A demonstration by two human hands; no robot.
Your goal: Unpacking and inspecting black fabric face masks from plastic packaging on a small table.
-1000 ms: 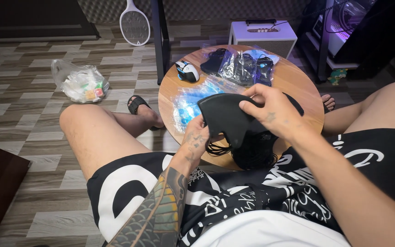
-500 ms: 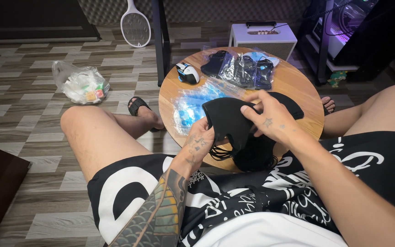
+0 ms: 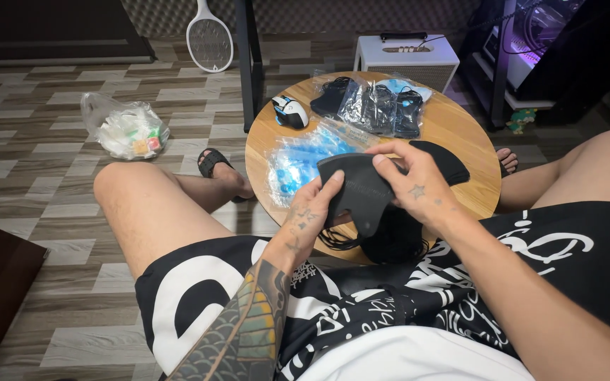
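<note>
Black fabric mask [image 3: 358, 190] at frame centre, above round wooden table [image 3: 460, 127]. Left hand [image 3: 308, 215] pinches lower-left edge; right hand [image 3: 414, 187] pinches upper-right edge, fingers [image 3: 383, 164] pressed on cloth. Long axis runs left-right between hands; both equally near. Black pile [image 3: 390, 236] beneath.

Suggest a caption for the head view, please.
Both hands, left hand and right hand, hold a black face mask over a round wooden table.
</note>
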